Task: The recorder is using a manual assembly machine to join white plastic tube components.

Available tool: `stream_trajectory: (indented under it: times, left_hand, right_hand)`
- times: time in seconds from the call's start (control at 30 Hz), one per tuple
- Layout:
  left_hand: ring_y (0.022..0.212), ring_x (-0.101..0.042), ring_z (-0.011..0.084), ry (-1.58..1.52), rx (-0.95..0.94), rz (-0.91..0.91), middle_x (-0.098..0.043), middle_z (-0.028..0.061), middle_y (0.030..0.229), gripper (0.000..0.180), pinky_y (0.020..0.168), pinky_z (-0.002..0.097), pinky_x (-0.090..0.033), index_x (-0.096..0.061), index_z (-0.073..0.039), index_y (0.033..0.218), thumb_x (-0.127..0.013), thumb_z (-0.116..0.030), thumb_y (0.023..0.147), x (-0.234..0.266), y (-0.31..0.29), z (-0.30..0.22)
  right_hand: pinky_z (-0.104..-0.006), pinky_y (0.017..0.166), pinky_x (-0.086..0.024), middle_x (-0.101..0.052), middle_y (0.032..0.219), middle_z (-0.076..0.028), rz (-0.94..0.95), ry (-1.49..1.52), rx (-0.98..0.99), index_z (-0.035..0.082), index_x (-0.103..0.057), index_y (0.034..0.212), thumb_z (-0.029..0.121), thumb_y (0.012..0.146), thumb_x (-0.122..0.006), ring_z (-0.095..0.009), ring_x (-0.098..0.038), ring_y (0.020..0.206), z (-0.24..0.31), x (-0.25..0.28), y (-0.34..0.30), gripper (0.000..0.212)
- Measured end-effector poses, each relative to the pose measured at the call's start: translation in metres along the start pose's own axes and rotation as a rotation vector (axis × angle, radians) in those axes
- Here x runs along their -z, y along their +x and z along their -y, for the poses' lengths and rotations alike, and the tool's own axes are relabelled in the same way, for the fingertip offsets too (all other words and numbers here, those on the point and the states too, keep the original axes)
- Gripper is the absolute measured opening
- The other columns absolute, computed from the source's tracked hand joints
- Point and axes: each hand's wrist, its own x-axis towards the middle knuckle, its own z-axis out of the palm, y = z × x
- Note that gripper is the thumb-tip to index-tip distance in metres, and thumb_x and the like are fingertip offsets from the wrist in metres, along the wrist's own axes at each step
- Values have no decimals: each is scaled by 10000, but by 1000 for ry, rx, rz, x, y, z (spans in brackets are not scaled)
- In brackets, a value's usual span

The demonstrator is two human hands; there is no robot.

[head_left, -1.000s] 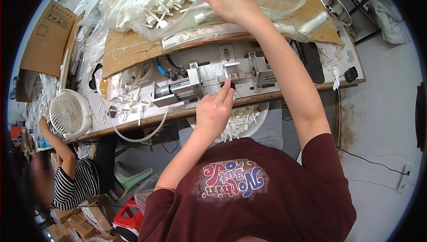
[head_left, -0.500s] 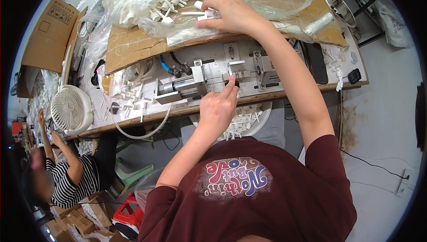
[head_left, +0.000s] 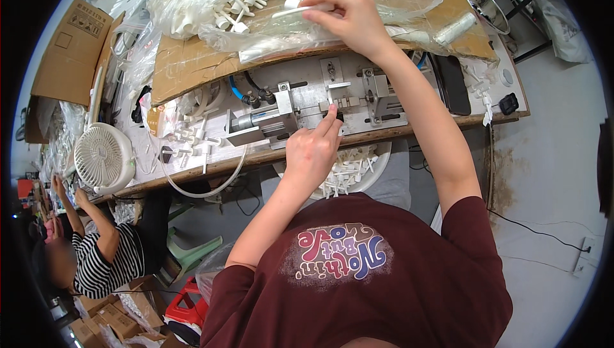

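Observation:
My right hand [head_left: 355, 21] is over the plastic bag on the cardboard, thumb and fingers pinched on a white plastic stem piece [head_left: 288, 12]. A white cup-shaped end [head_left: 292, 3] shows beside the stem; whether it belongs to the same piece I cannot tell. My left hand [head_left: 311, 153] reaches to the metal fixture [head_left: 348, 102] at the bench's front, its forefinger at the lower end of an upright white plastic piece [head_left: 330, 95] there. The other left fingers are bent in, and the thumb is hidden.
Many white pieces [head_left: 252, 0] lie heaped on the cardboard sheet [head_left: 185, 60]. A bowl of white parts [head_left: 385, 159] sits at my lap. On the left are a white fan [head_left: 102, 156] and a co-worker in a striped top [head_left: 112, 262]. A black phone [head_left: 453, 86] lies right of the fixture.
My right hand has drawn back slightly to the right and closed around a white stem piece, lifting it from the pile. My left hand stays at the fixture.

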Motion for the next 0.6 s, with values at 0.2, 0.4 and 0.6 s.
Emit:
stream_trajectory:
  times: [0.2,0.4,0.6]
  left_hand:
    - [598,-679,205,-215,65,22,-692,113,1209,298,605,300,-548,-714,-13,992,-797,-112,723,11,-6,2]
    - [789,-694,139,-1224,564,47,-682,132,1204,605,680,260,-572,-544,33,1322,-807,-27,780,47,-1,-16]
    - [947,-682,210,-1785,598,86,-559,237,1355,702,778,322,-586,-284,28,1525,-656,-70,938,65,6,-6]
  right_hand:
    - [-223,708,-495,-685,958,-58,13,588,-347,5,-690,1165,153,935,-690,-87,-638,802,48,29,-51,274]
    - [-257,720,-553,-666,1018,-91,161,964,-607,-33,-656,1124,114,908,-697,-137,-668,849,78,45,-123,265]
    - [-270,727,-583,-638,1061,-143,230,1176,-712,-62,-662,1083,94,893,-712,-171,-676,864,76,45,-153,251]
